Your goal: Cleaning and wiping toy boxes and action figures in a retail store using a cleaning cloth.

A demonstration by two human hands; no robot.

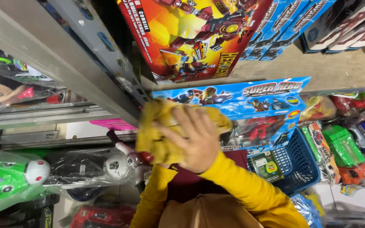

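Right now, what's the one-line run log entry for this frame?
right hand: pressing yellow cloth on blue toy box | left hand: not in view | blue basket right of it

Right hand [195, 141] flat on a yellow cloth [161, 126] against a blue boxed toy set [250, 105], blue basket [298, 162] beside.

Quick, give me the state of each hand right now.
Right hand: open, pressed flat on a yellow cloth against the blue toy box.
Left hand: cannot be seen.

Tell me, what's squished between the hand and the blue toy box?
A yellow cloth. The head view shows the hand pressing it flat against the left end of the blue toy box, with nothing else between them.
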